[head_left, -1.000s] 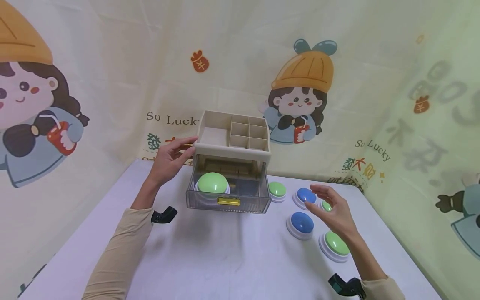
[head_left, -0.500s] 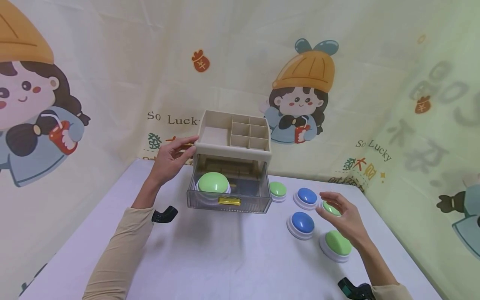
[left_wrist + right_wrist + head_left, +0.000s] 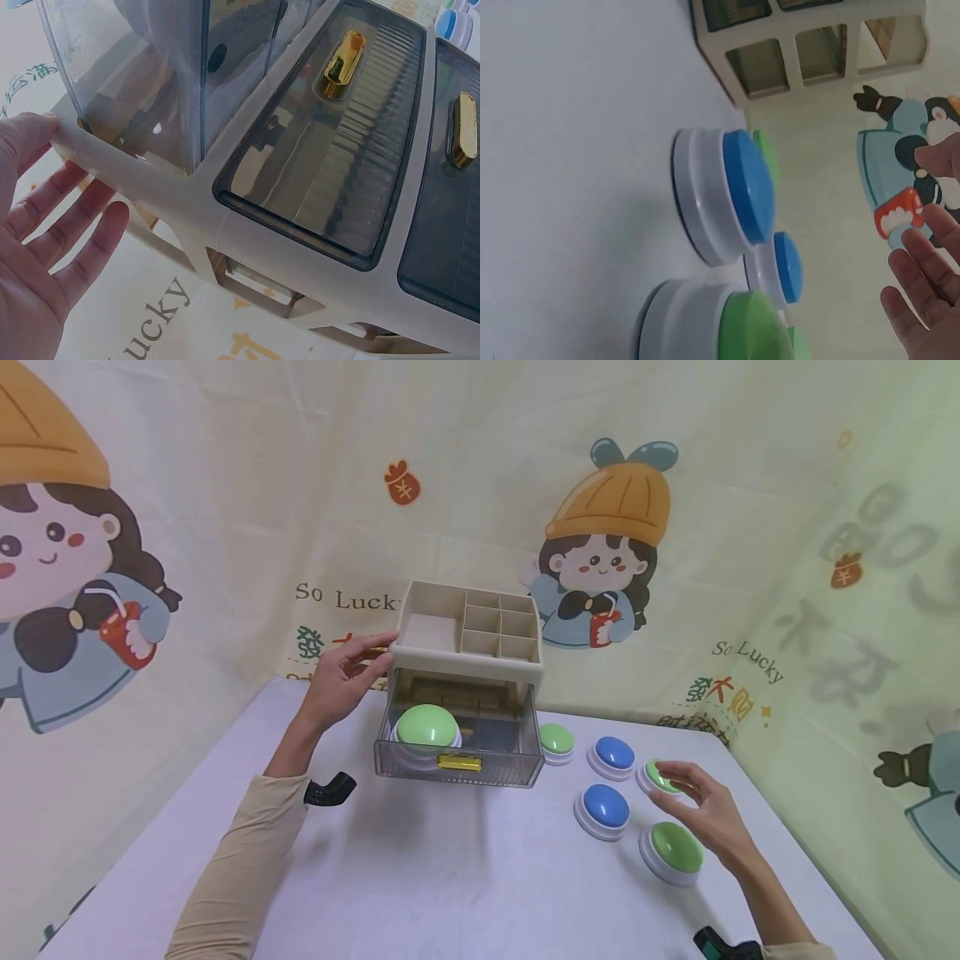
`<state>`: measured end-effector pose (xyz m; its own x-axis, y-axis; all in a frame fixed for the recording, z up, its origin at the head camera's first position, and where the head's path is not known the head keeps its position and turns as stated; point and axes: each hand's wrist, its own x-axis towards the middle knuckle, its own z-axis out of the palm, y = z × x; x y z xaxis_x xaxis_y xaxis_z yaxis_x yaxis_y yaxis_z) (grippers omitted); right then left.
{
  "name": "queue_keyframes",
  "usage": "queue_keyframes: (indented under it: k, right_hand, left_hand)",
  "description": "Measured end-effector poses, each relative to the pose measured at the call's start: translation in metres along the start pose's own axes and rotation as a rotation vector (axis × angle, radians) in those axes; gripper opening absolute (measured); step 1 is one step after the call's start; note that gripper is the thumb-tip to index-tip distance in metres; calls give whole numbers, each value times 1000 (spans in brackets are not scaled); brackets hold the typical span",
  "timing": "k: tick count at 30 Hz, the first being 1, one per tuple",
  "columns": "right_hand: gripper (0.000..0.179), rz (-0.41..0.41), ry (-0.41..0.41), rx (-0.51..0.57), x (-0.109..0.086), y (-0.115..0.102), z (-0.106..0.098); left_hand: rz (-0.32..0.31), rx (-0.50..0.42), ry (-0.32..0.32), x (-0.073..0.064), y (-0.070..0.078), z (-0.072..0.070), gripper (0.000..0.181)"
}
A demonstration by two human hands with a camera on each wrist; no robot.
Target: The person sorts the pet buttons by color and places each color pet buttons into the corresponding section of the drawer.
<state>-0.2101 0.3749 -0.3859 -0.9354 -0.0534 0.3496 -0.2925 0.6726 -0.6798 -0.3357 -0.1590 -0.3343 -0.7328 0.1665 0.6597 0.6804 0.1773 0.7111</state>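
A beige desktop drawer organizer (image 3: pixel 468 664) stands at the back of the table. Its see-through top drawer (image 3: pixel 502 768) is pulled out, with a green push button on a white base (image 3: pixel 425 727) inside at the left. My left hand (image 3: pixel 339 687) touches the organizer's upper left side; in the left wrist view the thumb (image 3: pixel 30 135) lies at the frame's corner with the fingers loosely extended. My right hand (image 3: pixel 708 818) hovers with spread fingers, holding nothing, above and partly hiding a green button (image 3: pixel 660 774). A larger green button (image 3: pixel 675 847) sits nearer me.
Two blue buttons (image 3: pixel 606 806) and another green button (image 3: pixel 557 740) stand on the white table (image 3: pixel 450 877) right of the organizer. Lower closed drawers with gold handles (image 3: pixel 463 127) appear in the left wrist view. A printed cloth (image 3: pixel 465 527) hangs behind the table.
My right hand has moved right and towards me, from near the far blue button to over the green button beside it. The left hand stays on the organizer.
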Motion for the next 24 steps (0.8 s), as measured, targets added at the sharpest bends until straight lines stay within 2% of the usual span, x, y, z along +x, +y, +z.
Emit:
queue_keyframes:
  k: [11, 24]
  right_hand:
    - [54, 100, -104, -57, -8, 21, -8]
    - [60, 103, -210, -59, -16, 39, -11]
  left_hand:
    - [1, 2, 3, 0, -3, 0, 40]
    - [11, 1, 1, -1, -3, 0, 40]
